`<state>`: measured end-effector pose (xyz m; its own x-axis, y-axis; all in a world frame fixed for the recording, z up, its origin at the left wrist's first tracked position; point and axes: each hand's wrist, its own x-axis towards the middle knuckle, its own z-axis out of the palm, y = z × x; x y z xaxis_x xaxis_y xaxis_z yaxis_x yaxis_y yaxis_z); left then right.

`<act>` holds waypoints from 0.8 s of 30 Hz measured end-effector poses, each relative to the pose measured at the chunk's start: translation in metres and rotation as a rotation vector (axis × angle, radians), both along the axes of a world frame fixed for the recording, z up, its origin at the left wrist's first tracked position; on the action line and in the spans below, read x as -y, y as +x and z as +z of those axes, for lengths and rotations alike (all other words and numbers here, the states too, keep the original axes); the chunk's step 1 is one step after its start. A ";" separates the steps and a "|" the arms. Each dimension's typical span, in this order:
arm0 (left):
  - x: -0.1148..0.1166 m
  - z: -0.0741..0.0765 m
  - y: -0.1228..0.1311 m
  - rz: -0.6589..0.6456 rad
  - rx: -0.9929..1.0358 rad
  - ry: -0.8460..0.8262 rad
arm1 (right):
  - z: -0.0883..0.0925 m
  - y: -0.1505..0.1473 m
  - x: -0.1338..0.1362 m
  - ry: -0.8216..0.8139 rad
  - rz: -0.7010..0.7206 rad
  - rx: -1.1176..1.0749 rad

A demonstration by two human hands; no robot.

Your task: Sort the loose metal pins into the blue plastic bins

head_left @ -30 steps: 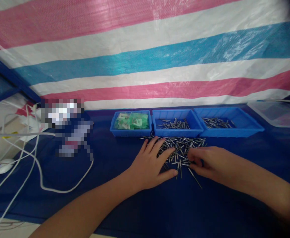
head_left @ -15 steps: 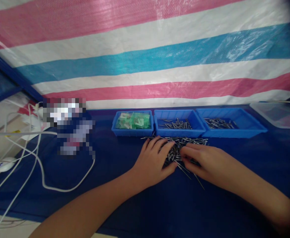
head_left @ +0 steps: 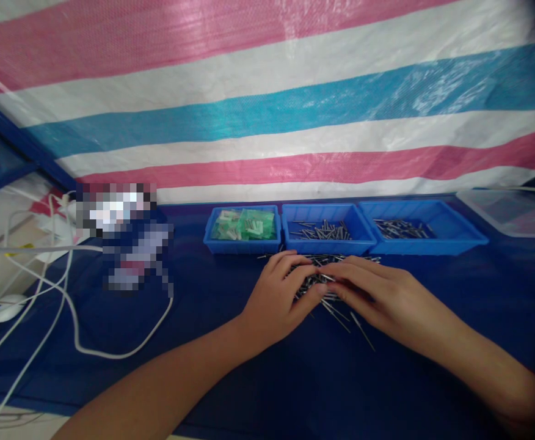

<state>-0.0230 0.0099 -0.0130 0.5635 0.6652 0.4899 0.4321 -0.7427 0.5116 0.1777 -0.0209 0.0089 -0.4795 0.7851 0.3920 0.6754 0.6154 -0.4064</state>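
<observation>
A loose pile of thin silvery metal pins (head_left: 312, 281) lies on the blue tabletop between my hands. My left hand (head_left: 279, 290) rests over the pile's left side, its fingers curved and the thumb apart from the index finger. From the right, my right hand (head_left: 377, 287) reaches in with thumb and fingertips pinched on a metal pin (head_left: 326, 277), close to the left thumb and index tips. Part of the pile is hidden beneath both hands. A single pin (head_left: 363, 331) lies nearer to me, pointing away from the pile.
Behind the pile stand a blue bin (head_left: 242, 246) with green packets, a middle blue bin (head_left: 329, 247) of pins and a right blue bin (head_left: 432, 245) of pins. A clear plastic lid or tray (head_left: 510, 214) sits far right. White cables (head_left: 77, 330) loop across the left.
My right hand has moved left toward my left hand, and a pin now shows at its fingertips. The left thumb and index finger have drawn slightly closer together.
</observation>
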 end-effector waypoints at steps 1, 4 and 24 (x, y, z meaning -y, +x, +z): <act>0.000 0.000 0.000 -0.009 0.012 0.003 | 0.000 0.000 0.000 -0.008 0.014 -0.002; -0.001 0.001 0.000 -0.044 0.024 0.011 | 0.000 -0.002 0.001 0.013 0.058 -0.022; -0.002 -0.002 0.001 -0.053 0.157 -0.088 | 0.001 -0.007 0.004 -0.279 -0.129 -0.491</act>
